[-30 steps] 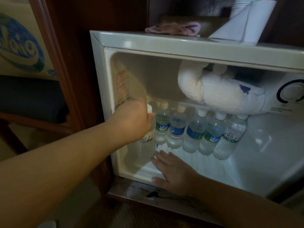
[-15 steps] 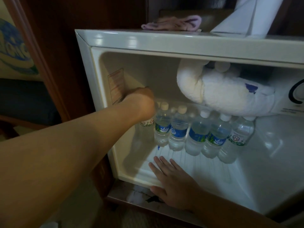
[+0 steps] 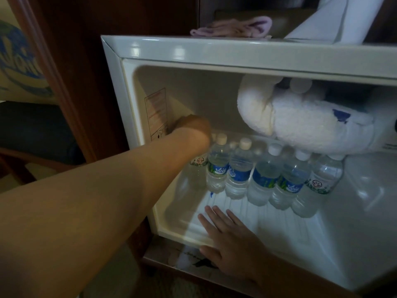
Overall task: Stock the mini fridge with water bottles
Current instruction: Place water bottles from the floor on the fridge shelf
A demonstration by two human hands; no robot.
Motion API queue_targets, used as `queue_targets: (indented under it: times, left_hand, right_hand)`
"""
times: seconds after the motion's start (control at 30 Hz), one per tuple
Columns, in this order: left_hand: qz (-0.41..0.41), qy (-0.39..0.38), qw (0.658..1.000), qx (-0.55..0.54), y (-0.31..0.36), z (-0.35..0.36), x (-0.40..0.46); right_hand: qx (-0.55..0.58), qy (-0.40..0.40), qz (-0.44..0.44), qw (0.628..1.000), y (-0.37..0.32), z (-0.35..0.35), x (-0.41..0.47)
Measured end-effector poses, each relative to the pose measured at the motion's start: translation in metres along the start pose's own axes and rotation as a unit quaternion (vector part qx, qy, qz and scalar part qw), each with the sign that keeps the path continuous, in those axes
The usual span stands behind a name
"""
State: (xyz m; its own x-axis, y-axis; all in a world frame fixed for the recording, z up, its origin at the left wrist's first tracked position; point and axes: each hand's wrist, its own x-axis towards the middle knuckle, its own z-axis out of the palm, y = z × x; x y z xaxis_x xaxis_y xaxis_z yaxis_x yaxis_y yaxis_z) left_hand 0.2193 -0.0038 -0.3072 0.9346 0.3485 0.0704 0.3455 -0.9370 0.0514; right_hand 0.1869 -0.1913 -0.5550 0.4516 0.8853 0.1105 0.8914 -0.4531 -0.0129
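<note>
Head | left hand (image 3: 193,134) deeper, fingers gripping bottle (image 3: 197,168) | right hand (image 3: 227,239) stays flat, fingers spread

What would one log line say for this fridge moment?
left hand: grips bottle, back-left | right hand: flat on fridge floor | row: five bottles standing

Setting, as I read it: hotel or guest room. Mini fridge (image 3: 150,48) built into dark wood cabinet (image 3: 90,61); pink cloth (image 3: 232,26) on top; printed carton (image 3: 19,67) beside, left
</note>
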Motion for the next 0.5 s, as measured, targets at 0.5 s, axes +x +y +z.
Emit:
queue_targets:
  times: [0.5]
  left_hand:
    - [0.206, 0.112, 0.964, -0.123, -0.047, -0.002, -0.090]
  right_hand:
    - [0.001, 0.066, -0.009, 0.998, -0.004, 0.003, 0.007]
